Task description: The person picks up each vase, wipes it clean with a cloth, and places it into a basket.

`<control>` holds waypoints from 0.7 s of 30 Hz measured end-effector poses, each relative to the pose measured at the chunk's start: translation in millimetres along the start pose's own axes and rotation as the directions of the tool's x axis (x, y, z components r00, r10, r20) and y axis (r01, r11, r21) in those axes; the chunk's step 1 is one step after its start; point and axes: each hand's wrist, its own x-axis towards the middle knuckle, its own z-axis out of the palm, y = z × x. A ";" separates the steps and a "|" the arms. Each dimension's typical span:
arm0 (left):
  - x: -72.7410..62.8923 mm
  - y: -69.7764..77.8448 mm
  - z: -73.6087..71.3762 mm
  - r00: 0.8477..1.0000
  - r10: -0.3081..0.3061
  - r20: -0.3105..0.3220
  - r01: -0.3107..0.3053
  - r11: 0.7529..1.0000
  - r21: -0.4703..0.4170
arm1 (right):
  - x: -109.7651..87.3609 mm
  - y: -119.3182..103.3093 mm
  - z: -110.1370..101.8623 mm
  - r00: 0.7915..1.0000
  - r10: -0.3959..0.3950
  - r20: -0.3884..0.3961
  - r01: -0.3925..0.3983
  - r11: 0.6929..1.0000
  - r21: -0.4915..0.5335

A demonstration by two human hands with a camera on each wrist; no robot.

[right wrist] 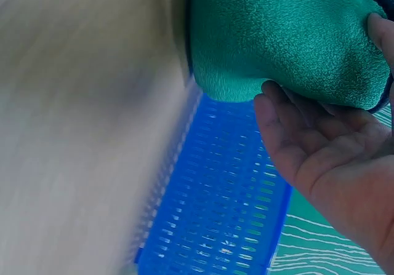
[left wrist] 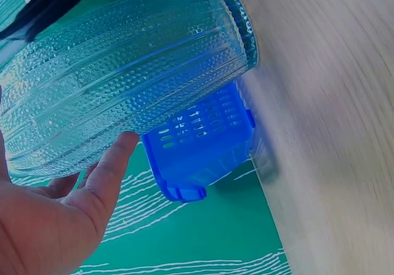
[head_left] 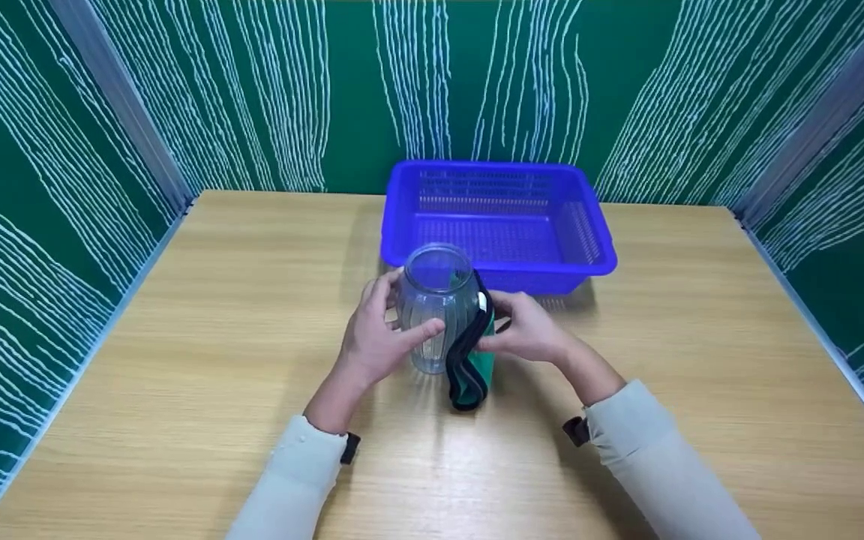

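Observation:
A clear ribbed glass jar (head_left: 432, 311), its mouth facing up, is gripped on its left side by my left hand (head_left: 376, 334), the thumb across the front. In the left wrist view the dimpled glass (left wrist: 123, 78) shows, with the thumb of the left hand (left wrist: 55, 219) against it. My right hand (head_left: 529, 330) holds a green cloth (head_left: 484, 365) with dark edging against the jar's right side. Seen from the right wrist, the fuzzy cloth (right wrist: 283, 41) lies between thumb and fingers of the right hand (right wrist: 345, 164). The jar hides part of the left fingers.
A blue-purple plastic basket (head_left: 499, 267) with slotted walls stands just behind the jar, toward the back of the wooden table (head_left: 214, 337). Green panels with white wavy lines (head_left: 357, 97) enclose the table at the back and both sides.

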 end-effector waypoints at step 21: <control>-0.4 0.3 1.0 0.999 0.030 -0.019 -0.030 0.999 0.013 | -1.1 17.2 21.2 0.998 0.069 0.003 -0.067 0.982 -0.175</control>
